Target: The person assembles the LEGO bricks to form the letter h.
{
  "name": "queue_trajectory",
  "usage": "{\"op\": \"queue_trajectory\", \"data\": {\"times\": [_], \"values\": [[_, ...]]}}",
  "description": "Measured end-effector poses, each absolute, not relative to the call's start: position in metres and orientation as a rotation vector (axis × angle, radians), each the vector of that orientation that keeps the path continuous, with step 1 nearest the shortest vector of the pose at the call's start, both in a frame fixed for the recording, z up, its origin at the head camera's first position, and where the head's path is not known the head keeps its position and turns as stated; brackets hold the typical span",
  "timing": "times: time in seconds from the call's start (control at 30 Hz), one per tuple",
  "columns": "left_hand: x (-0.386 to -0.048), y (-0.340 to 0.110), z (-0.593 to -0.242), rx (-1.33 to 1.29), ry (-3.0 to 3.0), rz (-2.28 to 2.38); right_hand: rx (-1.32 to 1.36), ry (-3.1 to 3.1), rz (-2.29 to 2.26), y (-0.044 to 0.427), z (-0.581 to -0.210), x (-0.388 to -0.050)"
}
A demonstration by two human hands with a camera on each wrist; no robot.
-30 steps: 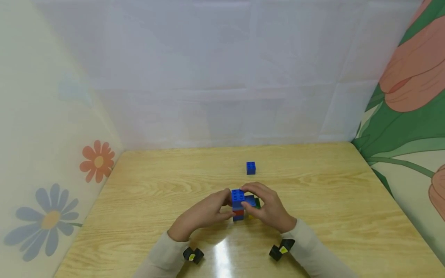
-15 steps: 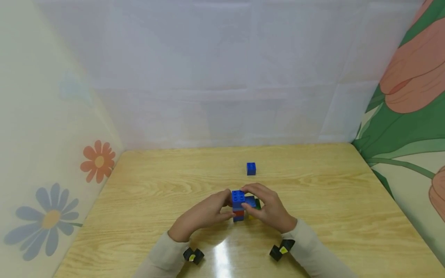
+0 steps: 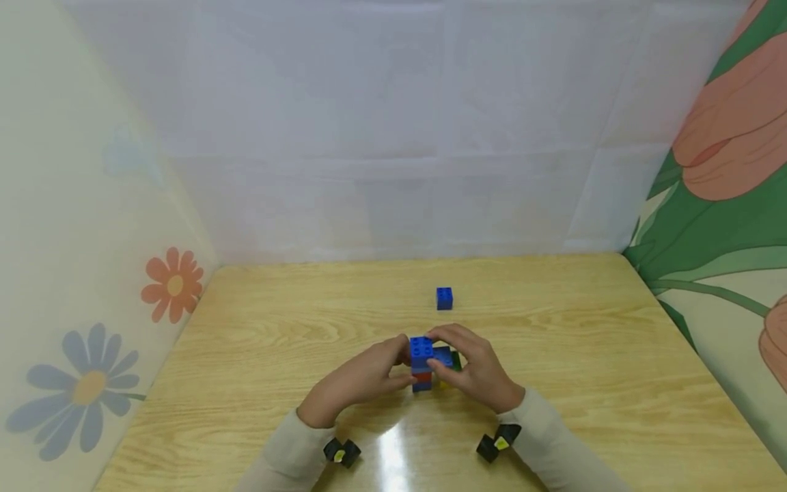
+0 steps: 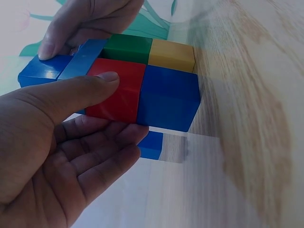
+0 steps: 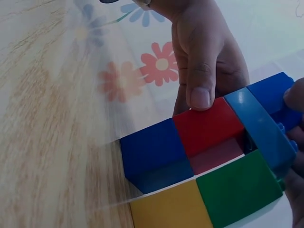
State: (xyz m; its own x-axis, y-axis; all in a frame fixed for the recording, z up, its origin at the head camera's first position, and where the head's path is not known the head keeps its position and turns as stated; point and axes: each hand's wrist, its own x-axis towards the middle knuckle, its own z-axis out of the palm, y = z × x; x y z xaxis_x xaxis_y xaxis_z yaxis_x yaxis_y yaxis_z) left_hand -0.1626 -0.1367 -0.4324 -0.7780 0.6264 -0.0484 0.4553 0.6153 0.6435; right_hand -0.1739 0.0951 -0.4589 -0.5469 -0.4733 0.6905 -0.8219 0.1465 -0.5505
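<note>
A small brick structure stands on the table between both hands. In one column a red brick (image 4: 124, 97) sits on a dark blue brick (image 4: 168, 97); beside it a green brick (image 5: 240, 190) sits on a yellow brick (image 5: 171, 209). A flatter, lighter blue brick (image 5: 259, 126) bridges the columns, and a bright blue brick (image 3: 421, 350) tops it above the red side. My left hand (image 3: 363, 376) grips the red brick, thumb on the near face and fingers behind. With thumb and fingertips, my right hand (image 3: 482, 369) pinches the top blue brick.
A single blue brick (image 3: 444, 298) stands farther back on the wooden table (image 3: 295, 301). A white sheet (image 3: 393, 137) hangs behind the table, with flower-patterned walls at both sides. Black wrist devices (image 3: 341, 452) hang by the sleeves.
</note>
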Motion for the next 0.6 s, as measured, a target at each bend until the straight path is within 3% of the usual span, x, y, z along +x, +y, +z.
{"op": "queue_trajectory", "data": {"times": [0.6], "values": [[-0.162, -0.135, -0.431, 0.875, 2.569, 0.92, 1.285, -2.031, 1.398, 0.094, -0.422, -0.159]]}}
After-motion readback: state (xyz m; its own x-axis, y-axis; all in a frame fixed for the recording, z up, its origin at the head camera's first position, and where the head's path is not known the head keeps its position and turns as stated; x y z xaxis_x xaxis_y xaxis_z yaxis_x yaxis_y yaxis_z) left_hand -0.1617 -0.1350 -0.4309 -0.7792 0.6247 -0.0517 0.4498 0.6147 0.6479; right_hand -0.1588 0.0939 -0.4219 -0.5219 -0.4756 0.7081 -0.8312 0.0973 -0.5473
